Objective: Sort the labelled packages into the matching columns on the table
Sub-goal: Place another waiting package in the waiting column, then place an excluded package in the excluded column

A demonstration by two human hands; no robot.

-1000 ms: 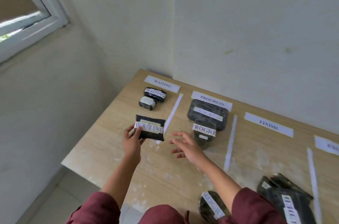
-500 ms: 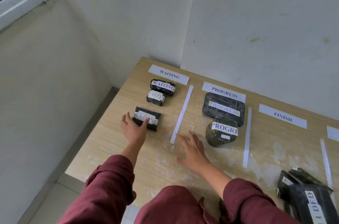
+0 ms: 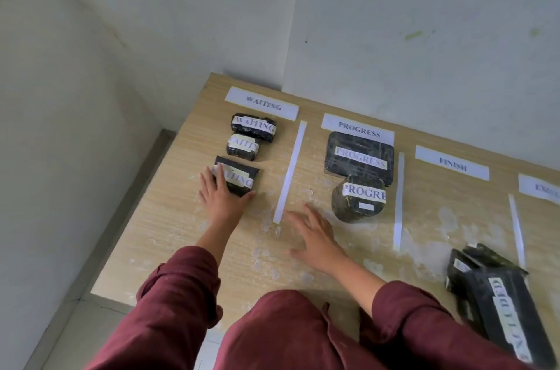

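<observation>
The left hand [image 3: 222, 198], fingers spread, rests on a package [image 3: 238, 177] lying in the waiting column; the right hand [image 3: 316, 238] lies flat on the table [image 3: 169, 218]. Withdrawing carelessly could drag the package askew.

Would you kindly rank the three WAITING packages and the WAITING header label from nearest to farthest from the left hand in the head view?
1. Front WAITING package, under the left hand.
2. Middle WAITING package, just behind.
3. Back WAITING package, farther back.
4. WAITING header label, at the table's far edge.
</observation>
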